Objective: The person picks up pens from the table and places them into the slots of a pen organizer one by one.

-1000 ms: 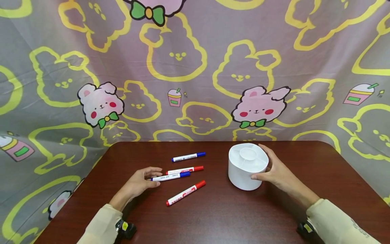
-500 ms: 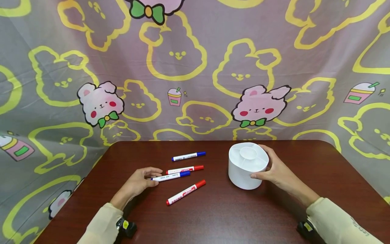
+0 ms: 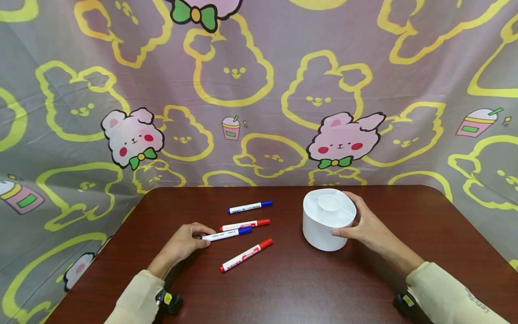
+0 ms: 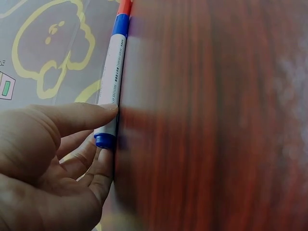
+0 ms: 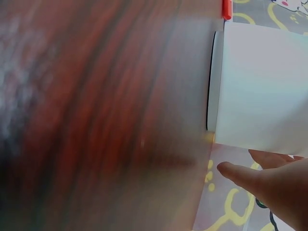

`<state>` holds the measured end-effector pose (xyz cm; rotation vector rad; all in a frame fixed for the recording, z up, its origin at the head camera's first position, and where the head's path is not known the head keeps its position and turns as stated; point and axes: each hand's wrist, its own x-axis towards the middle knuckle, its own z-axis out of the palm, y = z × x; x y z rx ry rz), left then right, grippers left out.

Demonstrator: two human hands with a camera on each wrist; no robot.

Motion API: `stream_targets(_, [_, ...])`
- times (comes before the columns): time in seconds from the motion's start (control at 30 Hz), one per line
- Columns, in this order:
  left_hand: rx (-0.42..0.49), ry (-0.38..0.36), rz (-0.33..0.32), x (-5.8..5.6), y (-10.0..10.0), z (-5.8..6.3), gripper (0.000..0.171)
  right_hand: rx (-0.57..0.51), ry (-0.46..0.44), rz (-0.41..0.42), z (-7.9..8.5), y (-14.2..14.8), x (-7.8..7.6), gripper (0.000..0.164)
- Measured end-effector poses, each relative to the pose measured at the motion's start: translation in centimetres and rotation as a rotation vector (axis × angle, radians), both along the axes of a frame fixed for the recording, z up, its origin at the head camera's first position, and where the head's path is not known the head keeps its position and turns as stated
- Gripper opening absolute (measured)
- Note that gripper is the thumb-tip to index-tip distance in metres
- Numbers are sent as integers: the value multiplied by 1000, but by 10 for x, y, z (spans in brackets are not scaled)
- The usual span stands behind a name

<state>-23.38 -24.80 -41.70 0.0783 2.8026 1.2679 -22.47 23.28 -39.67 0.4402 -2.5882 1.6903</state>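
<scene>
With thumb and fingers, my left hand (image 3: 187, 243) pinches the tail end of a blue-capped whiteboard marker (image 3: 226, 235). The left wrist view shows the thumb over the white barrel (image 4: 112, 72), near its blue end plug. Right behind that marker lies a red-capped marker (image 3: 238, 226). My right hand (image 3: 364, 225) holds a white round pen holder (image 3: 323, 234) by its right side, thumb in front and fingers behind. The holder stands upright, its top divided into compartments around a central ring. In the right wrist view, its white wall (image 5: 264, 86) hides part of the fingers.
Another blue-capped marker (image 3: 249, 207) lies farther back on the dark wooden table (image 3: 283, 288). Nearer the front is a second red-capped marker (image 3: 247, 255), set at a slant. A patterned cloth (image 3: 259, 112) hangs behind the table's back edge.
The left fingers have closed a little more on the end of the blue-capped marker. The right hand and pen holder stay in place; the head view shifts very slightly.
</scene>
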Motion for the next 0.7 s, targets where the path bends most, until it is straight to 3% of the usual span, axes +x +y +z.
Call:
stream_targets(0.5, [-32, -44, 29, 3, 1, 2, 18, 9, -15, -5, 0, -1, 1, 105])
stream_targets(0.7, [60, -55, 70, 5, 1, 5, 19, 18, -17, -7, 1, -1, 1, 105])
